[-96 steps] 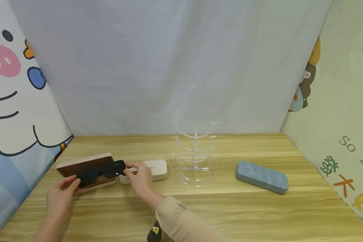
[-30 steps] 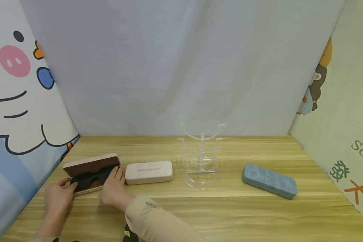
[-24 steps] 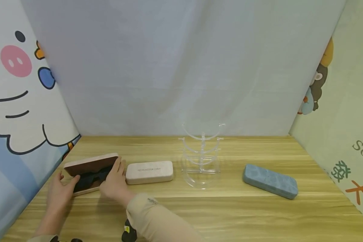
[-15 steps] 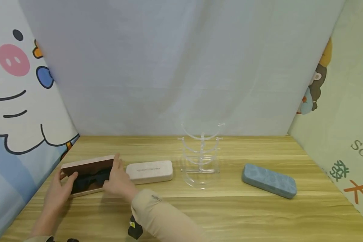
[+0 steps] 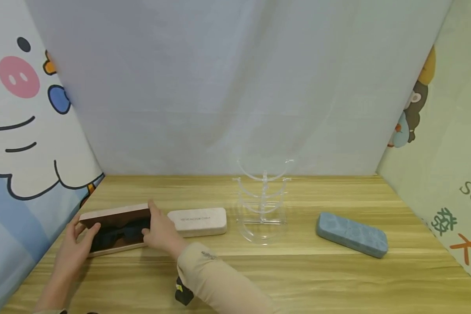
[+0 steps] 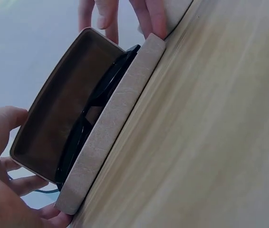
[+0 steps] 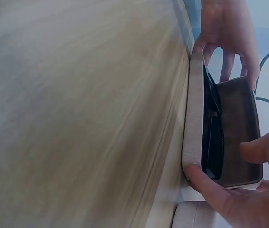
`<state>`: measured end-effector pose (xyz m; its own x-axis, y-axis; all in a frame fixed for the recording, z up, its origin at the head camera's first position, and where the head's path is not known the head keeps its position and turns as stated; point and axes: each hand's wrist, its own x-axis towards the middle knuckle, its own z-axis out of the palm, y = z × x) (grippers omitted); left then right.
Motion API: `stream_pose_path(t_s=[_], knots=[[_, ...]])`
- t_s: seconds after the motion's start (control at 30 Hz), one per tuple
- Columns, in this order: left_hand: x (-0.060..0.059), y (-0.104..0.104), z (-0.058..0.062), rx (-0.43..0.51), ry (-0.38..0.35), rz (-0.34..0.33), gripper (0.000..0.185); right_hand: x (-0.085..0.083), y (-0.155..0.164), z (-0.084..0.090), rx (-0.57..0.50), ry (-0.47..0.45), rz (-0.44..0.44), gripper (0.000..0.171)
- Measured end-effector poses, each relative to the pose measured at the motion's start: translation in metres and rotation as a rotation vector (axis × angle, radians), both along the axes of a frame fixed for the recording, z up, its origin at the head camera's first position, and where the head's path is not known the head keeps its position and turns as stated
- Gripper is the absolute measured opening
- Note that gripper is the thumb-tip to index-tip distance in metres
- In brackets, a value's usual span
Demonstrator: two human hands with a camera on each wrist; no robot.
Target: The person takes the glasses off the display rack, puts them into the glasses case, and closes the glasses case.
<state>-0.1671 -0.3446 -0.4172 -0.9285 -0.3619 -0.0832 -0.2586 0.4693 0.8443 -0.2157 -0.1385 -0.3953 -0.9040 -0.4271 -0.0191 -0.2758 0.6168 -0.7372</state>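
Observation:
An open pink glasses case (image 5: 114, 213) lies at the table's left, with black sunglasses (image 5: 119, 231) lying inside it. My left hand (image 5: 72, 248) grips the case's left end, thumb on the inner side of the lid. My right hand (image 5: 158, 226) grips the right end, fingers behind the lid. In the left wrist view the brown-lined lid (image 6: 63, 109) leans over the sunglasses (image 6: 103, 92). In the right wrist view my thumb (image 7: 215, 190) lies on the case's base (image 7: 194, 109) next to the sunglasses (image 7: 213, 133).
A closed pink case (image 5: 198, 220) lies right beside the open one. A clear acrylic display stand (image 5: 263, 200) stands mid-table. A blue case (image 5: 351, 233) lies to the right. Printed panels wall in the left, back and right sides.
Earlier both hands held the sunglasses above the case. Now the sunglasses lie inside it, both hands have moved to its ends, and the lid has tipped forward.

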Motion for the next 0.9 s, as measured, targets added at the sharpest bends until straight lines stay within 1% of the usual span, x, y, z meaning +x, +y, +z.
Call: stream_pose_path(t_s=[0.07, 0.2, 0.33, 0.43, 0.5, 0.53, 0.63, 0.7, 0.73, 0.77, 0.87, 0.9], knots=[[0.001, 0.0, -0.001, 0.025, 0.006, 0.005, 0.086, 0.001, 0.0, -0.001, -0.019, 0.003, -0.009, 0.07], [0.001, 0.0, -0.002, 0.09, 0.022, 0.029, 0.085, 0.003, -0.001, -0.003, -0.058, -0.019, -0.024, 0.063], [0.001, -0.001, -0.004, 0.145, 0.051, 0.052, 0.077, 0.003, 0.0, -0.006, -0.078, 0.018, -0.019, 0.053], [0.001, -0.002, -0.006, 0.151, 0.063, 0.056, 0.075, 0.002, 0.001, -0.008, -0.093, 0.044, -0.008, 0.047], [0.002, -0.002, -0.006, 0.138, 0.069, 0.06, 0.075, 0.002, 0.002, -0.008, -0.1, 0.046, -0.004, 0.044], [0.002, -0.003, -0.007, 0.143, 0.073, 0.063, 0.069, 0.002, 0.002, -0.008, -0.102, 0.044, -0.004, 0.043], [0.002, -0.005, -0.01, 0.144, 0.082, 0.081, 0.045, 0.003, 0.003, -0.008, -0.094, 0.05, -0.005, 0.036], [0.003, -0.006, -0.011, 0.136, 0.093, 0.086, 0.034, 0.003, 0.004, -0.007, -0.088, 0.066, -0.012, 0.03], [0.003, -0.006, -0.012, 0.133, 0.098, 0.085, 0.031, 0.003, 0.004, -0.007, -0.085, 0.078, -0.017, 0.028], [0.003, -0.006, -0.012, 0.121, 0.101, 0.086, 0.033, 0.003, 0.004, -0.007, -0.081, 0.088, -0.027, 0.025], [0.003, -0.007, -0.013, 0.095, 0.109, 0.07, 0.047, 0.003, 0.002, -0.007, -0.085, 0.104, -0.071, 0.017], [0.003, -0.007, -0.014, 0.09, 0.109, 0.069, 0.049, 0.004, 0.002, -0.007, -0.085, 0.108, -0.087, 0.015]])
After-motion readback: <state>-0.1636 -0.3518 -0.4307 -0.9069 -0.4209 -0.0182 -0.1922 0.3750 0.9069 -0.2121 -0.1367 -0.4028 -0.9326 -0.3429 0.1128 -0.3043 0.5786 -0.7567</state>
